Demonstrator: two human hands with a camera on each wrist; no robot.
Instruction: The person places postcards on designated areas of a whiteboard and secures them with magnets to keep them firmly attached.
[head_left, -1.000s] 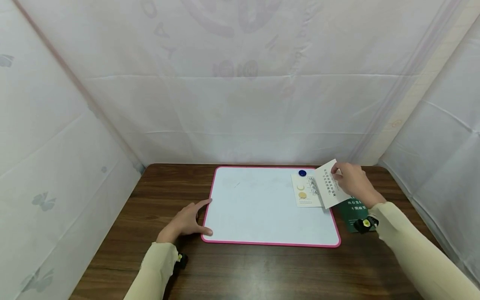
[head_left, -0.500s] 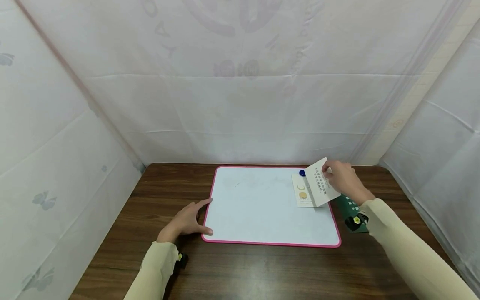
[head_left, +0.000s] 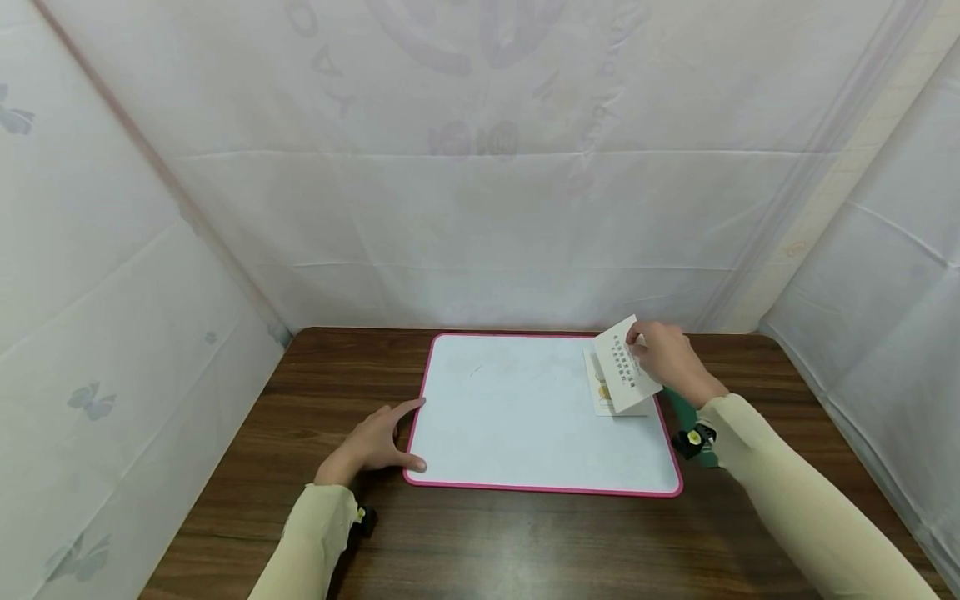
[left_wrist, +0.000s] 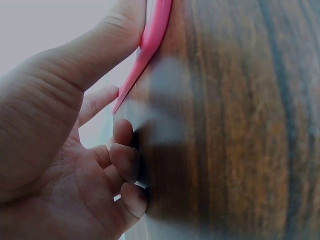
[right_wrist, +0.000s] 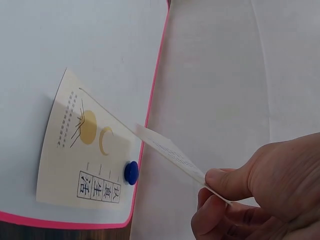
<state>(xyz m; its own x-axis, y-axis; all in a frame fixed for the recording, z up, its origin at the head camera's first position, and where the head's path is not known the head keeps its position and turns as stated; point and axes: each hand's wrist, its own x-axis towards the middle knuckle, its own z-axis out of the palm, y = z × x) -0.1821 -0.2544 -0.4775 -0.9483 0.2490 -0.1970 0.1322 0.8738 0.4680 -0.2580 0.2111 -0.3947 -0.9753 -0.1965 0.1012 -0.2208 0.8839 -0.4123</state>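
My right hand [head_left: 667, 354] pinches a white printed card [head_left: 621, 368] between thumb and fingers, holding it tilted above the right part of a pink-edged whiteboard [head_left: 510, 417]. Beneath it on the board lies a cream card [right_wrist: 75, 160] with a moon, a yellow disc and boxed characters. At that card's top edge sits a round blue magnet [right_wrist: 131, 172], hidden behind the held card in the head view. My left hand [head_left: 369, 443] rests at the board's left side, thumb and forefinger spread along the pink frame [left_wrist: 155, 32], its other fingers loosely bent by the tabletop.
A green card [head_left: 678, 408] lies on the table right of the board, partly covered by my right arm. Around the board runs the dark wood table [head_left: 480, 533]. White cloth [head_left: 480, 242] hangs behind it and along both sides.
My right hand has carried the white card leftward, so it covers more of the cream card and conceals the magnet in the head view. My left hand has stayed put.
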